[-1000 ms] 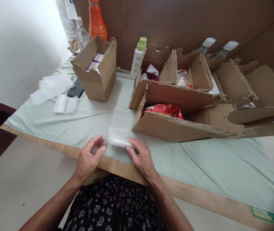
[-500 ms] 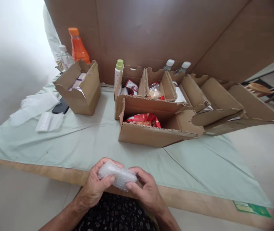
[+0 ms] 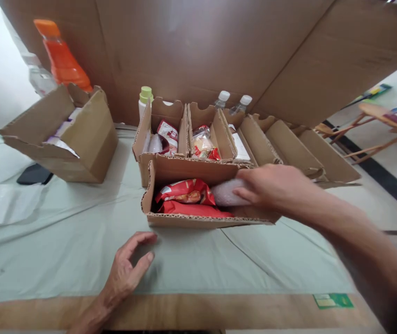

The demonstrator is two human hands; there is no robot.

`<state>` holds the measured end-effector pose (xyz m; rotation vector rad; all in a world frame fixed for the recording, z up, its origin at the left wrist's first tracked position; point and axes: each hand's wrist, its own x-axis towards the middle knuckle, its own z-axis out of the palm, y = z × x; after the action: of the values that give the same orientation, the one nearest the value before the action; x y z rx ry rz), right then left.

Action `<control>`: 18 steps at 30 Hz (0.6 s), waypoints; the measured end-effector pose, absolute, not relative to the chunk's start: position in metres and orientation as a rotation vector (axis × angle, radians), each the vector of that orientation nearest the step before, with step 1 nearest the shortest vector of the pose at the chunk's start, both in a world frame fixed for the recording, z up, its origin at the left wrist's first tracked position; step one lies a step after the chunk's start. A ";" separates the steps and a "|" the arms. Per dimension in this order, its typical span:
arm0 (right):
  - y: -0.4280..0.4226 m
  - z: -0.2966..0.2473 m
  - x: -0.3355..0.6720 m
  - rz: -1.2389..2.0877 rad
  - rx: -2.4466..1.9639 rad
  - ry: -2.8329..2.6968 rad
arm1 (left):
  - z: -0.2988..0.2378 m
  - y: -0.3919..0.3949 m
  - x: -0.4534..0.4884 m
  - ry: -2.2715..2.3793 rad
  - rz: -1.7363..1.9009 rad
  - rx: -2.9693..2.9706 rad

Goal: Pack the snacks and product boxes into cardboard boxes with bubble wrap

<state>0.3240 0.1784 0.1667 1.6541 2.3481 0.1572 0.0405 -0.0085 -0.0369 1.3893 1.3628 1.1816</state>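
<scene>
My right hand (image 3: 275,188) reaches into the near cardboard box (image 3: 184,220) and grips a small bubble-wrapped bundle (image 3: 226,193), held over the box's right half. A red snack packet (image 3: 184,192) lies in the same box, just left of the bundle. Resting on the pale green cloth (image 3: 62,246) in front of the box, my left hand (image 3: 128,269) holds nothing; its fingers are loosely curled and apart.
Behind the near box stand more cardboard compartments (image 3: 184,134) with packets, and flat cardboard pieces (image 3: 289,144) to their right. Another open box (image 3: 73,134) stands at the left, with an orange bottle (image 3: 61,55) behind it. A green-capped white bottle (image 3: 145,99), a phone (image 3: 34,175) and bubble wrap sheets (image 3: 6,206) lie around.
Both hands held the bundle at the table's edge; now my right hand has carried it forward into the near box, and my left hand has let go and lies on the cloth.
</scene>
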 end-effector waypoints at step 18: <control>0.098 0.181 0.378 0.318 2.151 2.811 | -0.016 -0.017 0.023 1.601 1.218 1.618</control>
<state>0.3783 0.0983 0.1810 2.1513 2.8107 0.3184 0.0228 -0.0171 -0.0162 1.6185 1.6013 1.2176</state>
